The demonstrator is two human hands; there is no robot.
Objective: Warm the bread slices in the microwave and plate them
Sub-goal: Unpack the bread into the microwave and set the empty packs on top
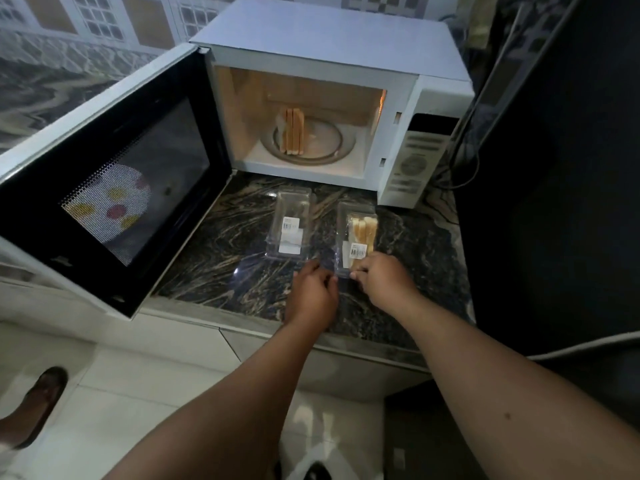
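The white microwave (332,46) stands at the back of the dark marble counter with its door (114,188) swung wide to the left. Inside, bread slices (294,131) stand on edge on the glass turntable (323,140). In front lie two clear plastic packs: an empty one (290,225) on the left and one holding bread slices (358,233) on the right. My right hand (384,280) pinches the near end of the full pack. My left hand (311,294) grips the same pack's near left corner, fingers curled.
A plate with coloured spots (110,202) shows through the door's mesh window. A dark appliance (554,168) rises on the right, with cables beside the microwave. The counter edge (277,336) drops to a white tiled floor, where a sandalled foot (38,407) stands.
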